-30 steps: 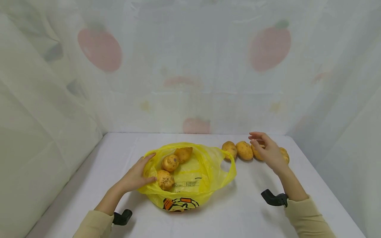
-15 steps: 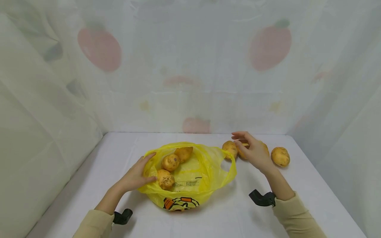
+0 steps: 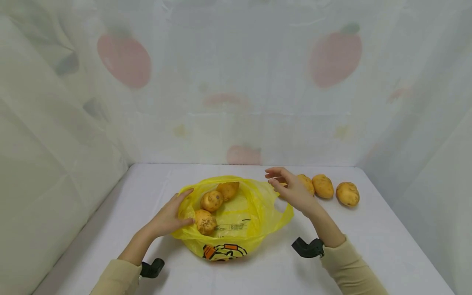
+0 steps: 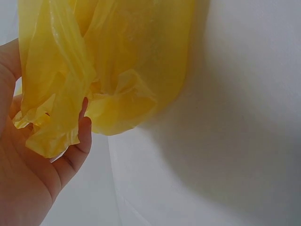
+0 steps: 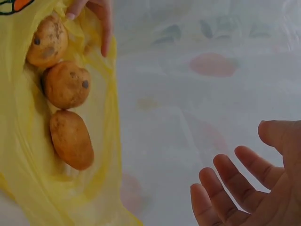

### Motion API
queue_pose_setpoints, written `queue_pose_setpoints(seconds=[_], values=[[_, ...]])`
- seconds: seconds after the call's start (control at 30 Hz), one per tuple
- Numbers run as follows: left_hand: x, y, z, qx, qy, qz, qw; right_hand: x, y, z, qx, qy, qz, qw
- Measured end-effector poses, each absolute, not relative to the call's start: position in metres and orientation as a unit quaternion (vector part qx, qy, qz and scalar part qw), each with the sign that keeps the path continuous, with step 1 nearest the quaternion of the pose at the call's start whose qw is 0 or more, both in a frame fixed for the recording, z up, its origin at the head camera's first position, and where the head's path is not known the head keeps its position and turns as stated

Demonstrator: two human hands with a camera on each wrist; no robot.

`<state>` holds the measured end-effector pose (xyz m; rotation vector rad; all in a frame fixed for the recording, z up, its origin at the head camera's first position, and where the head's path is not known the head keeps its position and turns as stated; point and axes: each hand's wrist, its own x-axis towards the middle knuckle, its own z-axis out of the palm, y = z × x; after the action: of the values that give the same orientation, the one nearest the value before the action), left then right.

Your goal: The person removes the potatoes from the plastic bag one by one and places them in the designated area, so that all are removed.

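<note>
A yellow plastic bag (image 3: 239, 221) stands on the white table with its mouth spread wide. Inside lie three potatoes: one (image 3: 205, 222) near the left hand, a second (image 3: 212, 200) in the middle, and a third (image 3: 228, 190) at the back. My left hand (image 3: 167, 217) holds the bag's left rim, thumb and a finger reaching over the edge; in the left wrist view, crumpled plastic (image 4: 56, 127) lies across its palm. Over the bag's right side hovers my right hand (image 3: 291, 190), fingers loosely bent and nothing in them. It partly hides a potato on the table.
To the right of the bag, several potatoes sit in a row along the table's back, among them one (image 3: 323, 187) and the rightmost (image 3: 348, 194). Pale curtains with fruit prints (image 3: 243, 82) enclose the table (image 3: 368, 246) at the back and sides.
My right hand has swept left, empty, from over the row of potatoes to the bag's right side, uncovering the right-hand potatoes. The left hand and the bag have stayed in place.
</note>
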<state>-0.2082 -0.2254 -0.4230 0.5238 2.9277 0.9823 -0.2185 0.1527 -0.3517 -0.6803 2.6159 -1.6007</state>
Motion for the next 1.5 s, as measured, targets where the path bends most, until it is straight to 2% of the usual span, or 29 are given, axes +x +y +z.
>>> queue_pose_setpoints(seconds=[0.47,1.0,1.27,1.5], values=[[-0.207,-0.225,-0.423,0.167,0.936,0.309,0.005,-0.228,0.115,-0.359,-0.243,0.82,-0.515,0.063],[-0.206,-0.225,-0.425,0.158,0.936,0.315,0.012,-0.24,0.08,-0.371,-0.241,0.805,-0.511,0.181],[-0.207,-0.226,-0.426,0.162,0.935,0.315,0.007,-0.248,0.067,-0.378,-0.209,0.785,-0.532,0.237],[-0.208,-0.226,-0.427,0.163,0.933,0.32,0.007,-0.255,0.056,-0.394,-0.177,0.775,-0.545,0.266]])
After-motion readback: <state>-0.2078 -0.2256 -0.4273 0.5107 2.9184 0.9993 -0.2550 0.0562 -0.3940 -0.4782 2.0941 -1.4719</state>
